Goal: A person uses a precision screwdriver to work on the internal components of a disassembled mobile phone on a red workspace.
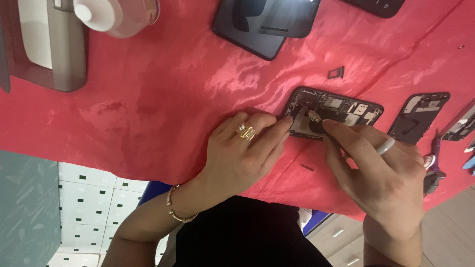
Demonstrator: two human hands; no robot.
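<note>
Lying between both hands, the opened phone point(336, 110) is sitting near the red cloth's point(148, 113) front edge, with open cloth beyond the left hand point(242, 153). That hand is pinching the phone's near end; the right hand point(381, 173) is gripping a small part point(314, 116) inside it. The phone's long axis is running hand to hand.

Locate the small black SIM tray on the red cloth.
The SIM tray lies alone on the red cloth, right of centre, just above the opened phone.
</note>
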